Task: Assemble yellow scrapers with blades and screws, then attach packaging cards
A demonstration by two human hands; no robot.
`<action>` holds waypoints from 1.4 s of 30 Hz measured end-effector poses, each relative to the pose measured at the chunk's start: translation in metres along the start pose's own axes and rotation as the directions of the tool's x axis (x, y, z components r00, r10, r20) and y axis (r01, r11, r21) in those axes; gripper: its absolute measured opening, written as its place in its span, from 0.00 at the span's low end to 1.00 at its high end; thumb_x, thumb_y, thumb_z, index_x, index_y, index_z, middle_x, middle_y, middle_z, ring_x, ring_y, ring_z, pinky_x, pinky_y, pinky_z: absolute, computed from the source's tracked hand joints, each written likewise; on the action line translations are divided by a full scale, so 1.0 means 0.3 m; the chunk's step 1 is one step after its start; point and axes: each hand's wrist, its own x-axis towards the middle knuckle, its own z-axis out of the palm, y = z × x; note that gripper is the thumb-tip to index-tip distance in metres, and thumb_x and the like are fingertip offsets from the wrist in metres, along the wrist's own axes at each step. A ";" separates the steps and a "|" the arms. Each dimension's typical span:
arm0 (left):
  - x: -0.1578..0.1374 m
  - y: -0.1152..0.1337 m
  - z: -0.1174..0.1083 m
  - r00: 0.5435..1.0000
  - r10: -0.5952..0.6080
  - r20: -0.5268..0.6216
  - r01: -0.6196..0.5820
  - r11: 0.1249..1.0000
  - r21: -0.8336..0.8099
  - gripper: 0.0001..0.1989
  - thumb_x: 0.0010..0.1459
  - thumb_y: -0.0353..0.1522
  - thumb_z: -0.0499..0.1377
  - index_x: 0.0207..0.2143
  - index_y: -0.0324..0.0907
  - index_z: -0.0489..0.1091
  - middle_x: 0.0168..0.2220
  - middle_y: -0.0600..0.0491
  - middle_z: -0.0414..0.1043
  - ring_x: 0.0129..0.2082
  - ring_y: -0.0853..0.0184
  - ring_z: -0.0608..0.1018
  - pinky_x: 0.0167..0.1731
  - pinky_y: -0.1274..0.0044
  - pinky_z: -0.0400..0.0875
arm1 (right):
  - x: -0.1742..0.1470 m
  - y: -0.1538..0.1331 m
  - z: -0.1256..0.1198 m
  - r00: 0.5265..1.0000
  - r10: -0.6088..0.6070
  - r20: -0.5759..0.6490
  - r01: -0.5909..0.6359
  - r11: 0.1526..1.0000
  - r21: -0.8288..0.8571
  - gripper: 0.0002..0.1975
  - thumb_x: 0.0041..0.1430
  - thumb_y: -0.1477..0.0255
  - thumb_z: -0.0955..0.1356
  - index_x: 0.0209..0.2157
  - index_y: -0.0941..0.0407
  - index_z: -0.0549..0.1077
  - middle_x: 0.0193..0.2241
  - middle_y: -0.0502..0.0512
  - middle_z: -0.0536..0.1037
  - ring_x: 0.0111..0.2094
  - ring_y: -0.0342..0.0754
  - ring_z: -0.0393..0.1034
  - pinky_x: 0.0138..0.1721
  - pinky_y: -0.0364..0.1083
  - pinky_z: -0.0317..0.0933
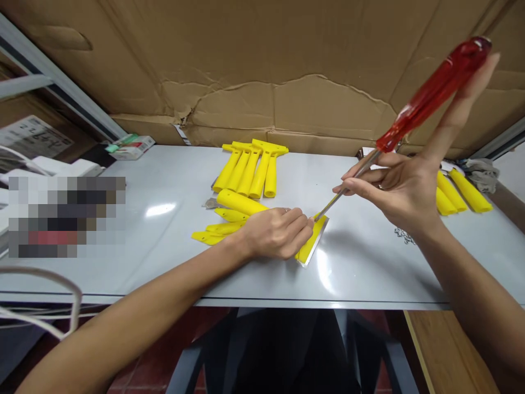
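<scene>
My left hand [279, 232] is closed around a yellow scraper [314, 241], pressing it down on the table. The scraper's head and thin metal blade stick out to the right of my fingers; the rest is hidden under my hand. In my right hand [410, 183] is a screwdriver [438, 93] with a clear red handle. Its shaft is pinched between thumb and fingers, while one finger stretches up along the handle. The screwdriver slants down to the left, and its tip meets the scraper head beside my left fingers.
Several yellow T-shaped scraper handles [248, 169] lie at the back. More yellow pieces [221, 227] are left of my left hand. Yellow tubes [470, 191] and small metal screws [404, 235] lie right. A small box [131, 148] and white cables [41, 273] are left; cardboard [287, 54] stands behind.
</scene>
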 end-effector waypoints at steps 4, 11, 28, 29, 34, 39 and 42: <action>0.004 -0.006 -0.004 0.998 -0.032 -0.047 0.033 0.999 0.015 0.07 0.64 0.21 0.61 0.33 0.34 0.76 0.24 0.51 0.75 0.23 0.68 0.75 0.19 0.74 0.65 | 0.052 -0.036 -0.007 0.986 -0.165 0.032 0.168 0.964 -0.206 0.77 0.42 0.75 0.82 0.72 0.26 0.26 0.66 0.38 0.04 0.49 0.46 0.77 0.45 0.49 0.82; -0.001 -0.002 -0.008 0.995 -0.069 -0.065 0.075 0.994 0.084 0.08 0.65 0.21 0.60 0.33 0.38 0.77 0.27 0.52 0.78 0.23 0.70 0.74 0.19 0.74 0.64 | 0.090 -0.072 -0.008 0.991 -0.109 0.074 0.119 0.984 -0.136 0.79 0.44 0.72 0.82 0.73 0.34 0.20 0.75 0.53 0.25 0.47 0.46 0.78 0.47 0.50 0.81; -0.004 0.002 0.006 0.979 -0.158 -0.129 0.161 0.987 0.016 0.01 0.62 0.22 0.66 0.36 0.30 0.76 0.24 0.54 0.75 0.23 0.69 0.76 0.19 0.73 0.68 | 0.216 -0.052 -0.014 0.891 -0.322 0.321 0.391 0.902 -0.182 0.58 0.50 0.51 0.78 0.73 0.37 0.42 0.75 0.53 0.26 0.32 0.26 0.72 0.31 0.35 0.74; -0.002 0.004 0.005 0.981 -0.147 -0.125 0.150 0.989 0.015 0.01 0.62 0.22 0.66 0.36 0.30 0.76 0.24 0.53 0.76 0.23 0.69 0.76 0.19 0.73 0.69 | 0.216 -0.054 -0.011 0.894 -0.306 0.327 0.382 0.903 -0.197 0.56 0.50 0.51 0.78 0.72 0.40 0.45 0.75 0.53 0.31 0.32 0.25 0.71 0.30 0.34 0.71; 0.004 0.008 0.002 0.988 -0.123 -0.096 0.125 0.992 0.021 0.01 0.63 0.22 0.65 0.36 0.30 0.76 0.24 0.52 0.76 0.23 0.69 0.77 0.19 0.74 0.70 | 0.182 -0.086 0.004 0.914 -0.252 0.318 0.303 0.945 -0.122 0.38 0.56 0.65 0.78 0.62 0.51 0.58 0.70 0.48 0.56 0.48 0.38 0.77 0.48 0.37 0.78; -0.003 -0.001 0.009 0.988 -0.124 -0.096 0.127 0.992 0.027 0.04 0.65 0.22 0.63 0.34 0.33 0.74 0.26 0.53 0.77 0.25 0.70 0.78 0.20 0.75 0.71 | 0.169 -0.103 -0.004 0.930 -0.235 0.282 0.237 0.971 0.029 0.20 0.73 0.68 0.63 0.62 0.60 0.63 0.59 0.54 0.71 0.59 0.46 0.74 0.56 0.47 0.79; -0.002 -0.003 0.012 0.987 -0.121 -0.107 0.123 0.992 0.013 0.03 0.65 0.21 0.63 0.35 0.32 0.75 0.26 0.52 0.77 0.24 0.69 0.78 0.19 0.75 0.71 | 0.171 -0.097 -0.004 0.938 -0.278 0.207 0.263 0.960 0.094 0.20 0.72 0.69 0.64 0.59 0.68 0.66 0.56 0.58 0.74 0.57 0.46 0.75 0.58 0.47 0.78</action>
